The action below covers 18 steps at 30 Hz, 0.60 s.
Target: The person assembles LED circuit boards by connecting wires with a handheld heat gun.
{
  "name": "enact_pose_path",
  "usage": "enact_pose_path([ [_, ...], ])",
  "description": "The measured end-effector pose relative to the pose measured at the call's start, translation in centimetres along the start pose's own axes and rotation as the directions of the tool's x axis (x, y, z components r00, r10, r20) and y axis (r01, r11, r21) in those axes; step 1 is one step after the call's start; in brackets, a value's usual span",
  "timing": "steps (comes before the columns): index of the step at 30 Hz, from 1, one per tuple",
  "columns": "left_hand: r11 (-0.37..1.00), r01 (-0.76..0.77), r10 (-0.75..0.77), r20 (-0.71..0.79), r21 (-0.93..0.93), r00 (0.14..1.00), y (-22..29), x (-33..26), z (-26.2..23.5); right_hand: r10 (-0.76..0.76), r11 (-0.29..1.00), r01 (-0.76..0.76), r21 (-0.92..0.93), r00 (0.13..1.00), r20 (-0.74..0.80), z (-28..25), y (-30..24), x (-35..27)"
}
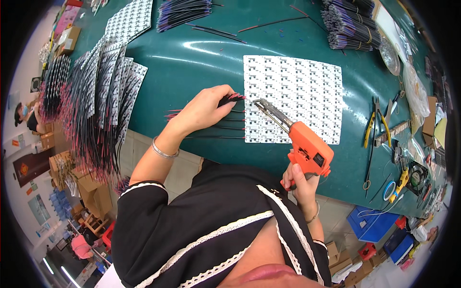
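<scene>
My left hand (pixel 204 109) is closed around a bunch of thin black wires (pixel 231 98) with reddish ends, whose tips reach the left edge of a white circuit board panel (pixel 302 91). Below that hand, a few separate black wires (pixel 221 127) run from the same edge toward the left. My right hand (pixel 303 186) grips an orange soldering gun (pixel 311 148) by its handle. The gun's metal tip rests at or just above the panel's left columns, close to the wire ends; contact is hard to make out.
Wired panels (pixel 108 86) hang over the table's left side, beside a bare white panel (pixel 129 21). Wire bundles (pixel 185 13) lie at the back, with thicker ones (pixel 353 26) to the right. Yellow-handled pliers (pixel 377 122), blue tape (pixel 389 190) and a small fan (pixel 418 177) sit right.
</scene>
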<state>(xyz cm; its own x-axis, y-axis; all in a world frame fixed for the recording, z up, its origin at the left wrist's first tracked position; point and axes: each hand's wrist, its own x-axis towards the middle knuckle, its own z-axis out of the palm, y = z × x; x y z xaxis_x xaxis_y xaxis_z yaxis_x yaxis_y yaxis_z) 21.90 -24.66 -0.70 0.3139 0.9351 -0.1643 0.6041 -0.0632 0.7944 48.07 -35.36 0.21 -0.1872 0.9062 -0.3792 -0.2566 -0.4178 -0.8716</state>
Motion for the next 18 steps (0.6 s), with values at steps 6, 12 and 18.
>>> enact_pose_path([
  [6,0.999,-0.035,0.035,-0.111,0.007,0.993,-0.96,0.37,0.28,-0.035,0.999,0.035,-0.006,0.999,-0.004,0.39,-0.33,0.48],
  [12,0.991,0.123,-0.126,-0.040,-0.060,0.991,-0.15,0.70,-0.12,-0.013,0.999,0.013,-0.048,1.000,-0.001,0.47,-0.43,0.64],
  [18,0.987,0.130,-0.132,-0.019,-0.090,0.991,-0.10,0.68,-0.21,-0.008,0.999,0.008,-0.050,1.000,0.007,0.50,-0.46,0.72],
])
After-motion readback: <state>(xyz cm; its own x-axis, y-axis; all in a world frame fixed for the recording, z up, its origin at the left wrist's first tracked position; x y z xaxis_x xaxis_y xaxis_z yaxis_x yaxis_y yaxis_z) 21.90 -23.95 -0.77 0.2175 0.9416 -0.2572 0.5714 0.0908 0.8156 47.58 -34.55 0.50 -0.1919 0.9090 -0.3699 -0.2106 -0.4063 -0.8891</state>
